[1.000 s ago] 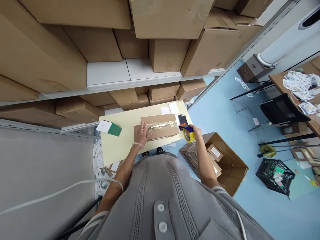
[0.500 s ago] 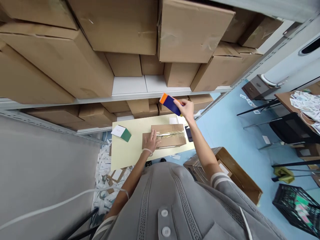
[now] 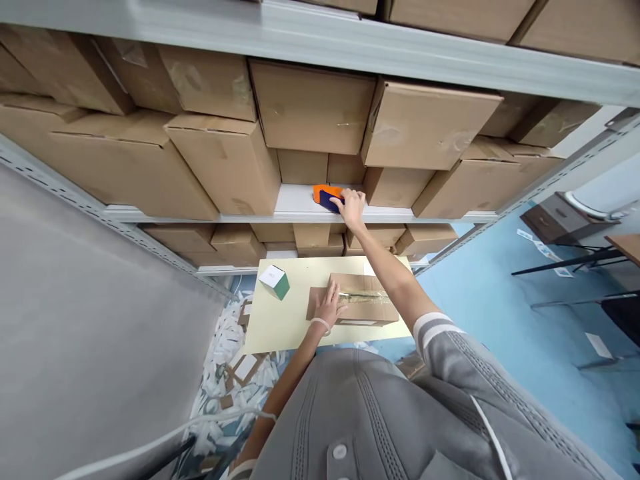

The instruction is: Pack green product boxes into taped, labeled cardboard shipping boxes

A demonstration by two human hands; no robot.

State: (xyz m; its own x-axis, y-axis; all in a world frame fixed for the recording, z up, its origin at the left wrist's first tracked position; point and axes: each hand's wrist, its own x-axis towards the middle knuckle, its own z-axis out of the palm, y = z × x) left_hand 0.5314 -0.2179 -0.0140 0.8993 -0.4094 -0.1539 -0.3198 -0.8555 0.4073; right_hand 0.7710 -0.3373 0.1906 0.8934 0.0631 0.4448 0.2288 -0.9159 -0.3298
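Left hand: your left hand [image 3: 329, 311] lies on the left part of the brown box [image 3: 365, 310], fingers spread and not pinching anything. Keep that palm light and flat, so the cardboard neither slides nor dents.

Brown box: it sits on the table in front of you, clear tape [image 3: 363, 297] running along its top. A lower brown piece [image 3: 314, 303] shows at its left end; whether flap or separate, you cannot tell from here.

Table: the pale yellow tabletop [image 3: 280, 330] runs close to your waist, so lean little and let the right arm do the reaching.

Small carton: the white and green carton [image 3: 275, 282] stands apart, left of the brown box; leave your elbow room around it.

Right hand: your right hand [image 3: 353, 207] stretches over the table to the shelf, thumb and fingers pinching the right end of the tape dispenser [image 3: 327, 198]; some fingertips are hidden.

Tape dispenser: orange and navy, it is at the front of the white shelf [image 3: 293, 200]. Whether the shelf bears its weight is unclear, so hold your pinch until it feels steady, well inside the edge.

Behind: cartons [image 3: 320, 107] crowd the shelf; avoid knocking them.
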